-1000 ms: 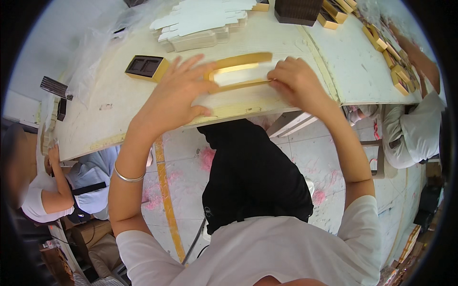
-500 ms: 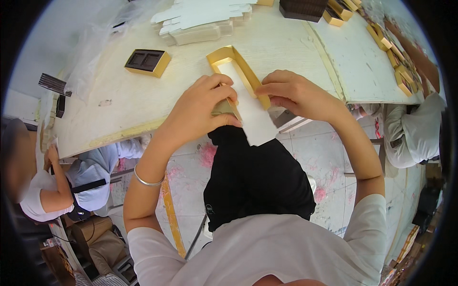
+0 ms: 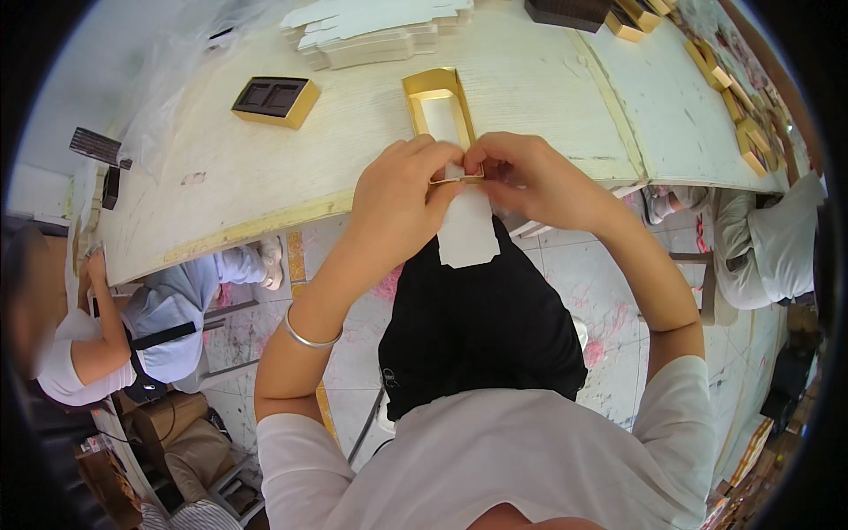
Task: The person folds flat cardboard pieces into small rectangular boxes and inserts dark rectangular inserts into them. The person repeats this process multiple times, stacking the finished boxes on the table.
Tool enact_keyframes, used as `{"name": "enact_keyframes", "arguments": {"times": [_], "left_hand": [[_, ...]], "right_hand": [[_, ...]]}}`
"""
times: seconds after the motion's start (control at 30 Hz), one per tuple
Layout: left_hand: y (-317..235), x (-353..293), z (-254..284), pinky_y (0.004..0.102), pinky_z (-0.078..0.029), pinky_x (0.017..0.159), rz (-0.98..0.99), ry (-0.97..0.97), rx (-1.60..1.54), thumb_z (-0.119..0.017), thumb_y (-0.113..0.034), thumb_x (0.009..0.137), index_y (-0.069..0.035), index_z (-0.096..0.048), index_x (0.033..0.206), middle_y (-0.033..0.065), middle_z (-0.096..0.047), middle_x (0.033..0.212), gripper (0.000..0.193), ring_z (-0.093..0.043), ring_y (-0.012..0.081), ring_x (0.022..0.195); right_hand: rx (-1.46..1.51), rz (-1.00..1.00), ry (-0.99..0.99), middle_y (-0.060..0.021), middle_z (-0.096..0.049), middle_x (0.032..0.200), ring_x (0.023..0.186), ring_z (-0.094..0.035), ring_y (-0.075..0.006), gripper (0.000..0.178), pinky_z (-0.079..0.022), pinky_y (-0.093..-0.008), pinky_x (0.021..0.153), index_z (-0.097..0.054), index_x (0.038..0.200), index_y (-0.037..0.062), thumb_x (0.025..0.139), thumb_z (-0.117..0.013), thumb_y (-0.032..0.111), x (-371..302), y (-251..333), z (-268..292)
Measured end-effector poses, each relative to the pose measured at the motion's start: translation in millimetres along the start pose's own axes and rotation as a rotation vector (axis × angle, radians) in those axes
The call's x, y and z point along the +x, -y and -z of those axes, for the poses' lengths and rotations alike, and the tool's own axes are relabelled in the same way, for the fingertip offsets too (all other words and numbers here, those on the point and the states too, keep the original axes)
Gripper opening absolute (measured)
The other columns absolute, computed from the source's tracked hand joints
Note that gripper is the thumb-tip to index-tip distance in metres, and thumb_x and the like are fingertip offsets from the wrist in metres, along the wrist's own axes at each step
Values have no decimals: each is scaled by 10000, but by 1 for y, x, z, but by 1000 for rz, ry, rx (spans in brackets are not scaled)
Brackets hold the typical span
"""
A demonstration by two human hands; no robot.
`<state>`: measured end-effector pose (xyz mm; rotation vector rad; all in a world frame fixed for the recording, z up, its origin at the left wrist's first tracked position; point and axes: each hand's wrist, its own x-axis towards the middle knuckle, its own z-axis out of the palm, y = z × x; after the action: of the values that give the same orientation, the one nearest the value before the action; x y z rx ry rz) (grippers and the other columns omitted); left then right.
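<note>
A long gold cardboard box (image 3: 431, 81) with a white inside lies at the front edge of the table, its far end folded up into walls. From its near end a white flap (image 3: 468, 231) hangs toward my lap. My left hand (image 3: 402, 187) pinches the near left corner of the box. On the near right corner, my right hand (image 3: 537, 181) has its fingers closed. Both sets of fingertips meet at the near end and partly hide the folded edges there. To the left stands a finished-looking gold box (image 3: 276, 102) with a dark brown two-compartment tray inside.
A stack of flat white cartons (image 3: 371, 31) lies at the back of the table (image 3: 344, 132). Dark brown trays (image 3: 568, 12) stand at the back right, and several gold boxes (image 3: 751, 146) line the right side. A co-worker (image 3: 97, 367) sits at the left, another person (image 3: 764, 247) at the right.
The box has turned from slanted to nearly straight ahead of me. My hands have come closer together at its near end, where small edges are now folded inward.
</note>
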<state>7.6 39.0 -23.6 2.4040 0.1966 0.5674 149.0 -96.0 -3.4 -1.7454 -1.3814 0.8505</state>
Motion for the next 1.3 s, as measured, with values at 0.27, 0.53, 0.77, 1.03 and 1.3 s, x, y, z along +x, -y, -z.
{"name": "enact_keyframes", "arguments": {"times": [0.27,0.53,0.77,1.03,1.3], "left_hand": [[10,1,15,211,-356,529,89,142,-191,-712,-73,802,-17,-631,848,-14,-518,727,109,-429,36,576],[5,7,33,243,-405,635,274,206,-585,-556,-254,950,-55,-478,1055,39,-543,807,238,-457,112,655],[21,1,7,275,-436,624,114,-42,-452,-582,-170,930,-27,-497,992,83,-516,979,178,-489,132,646],[5,-12,3,346,-472,649,15,-41,-95,-660,-97,839,31,-598,825,113,-563,879,143,-582,280,705],[6,-4,8,305,-455,596,-50,26,-49,-664,-55,827,42,-597,835,110,-537,783,118,-558,220,625]], "right_hand": [[-649,655,-327,-160,-555,1187,1007,-561,-343,503,-468,-399,839,-604,1155,55,666,-630,-61,-23,-21,-25],[272,326,-376,-102,-573,843,692,-542,-197,269,-443,-271,628,-589,1044,60,802,-702,27,14,-15,-27],[-714,700,-628,-96,-545,1050,831,-582,-247,319,-470,-332,702,-586,1019,57,737,-721,122,14,-17,-37],[-734,458,-199,-81,-584,863,817,-556,-228,132,-416,-340,715,-627,877,51,755,-657,93,20,-13,-22],[-612,410,-318,-45,-604,1039,844,-549,-186,361,-461,-303,740,-601,1132,50,802,-657,183,77,9,63]]}}
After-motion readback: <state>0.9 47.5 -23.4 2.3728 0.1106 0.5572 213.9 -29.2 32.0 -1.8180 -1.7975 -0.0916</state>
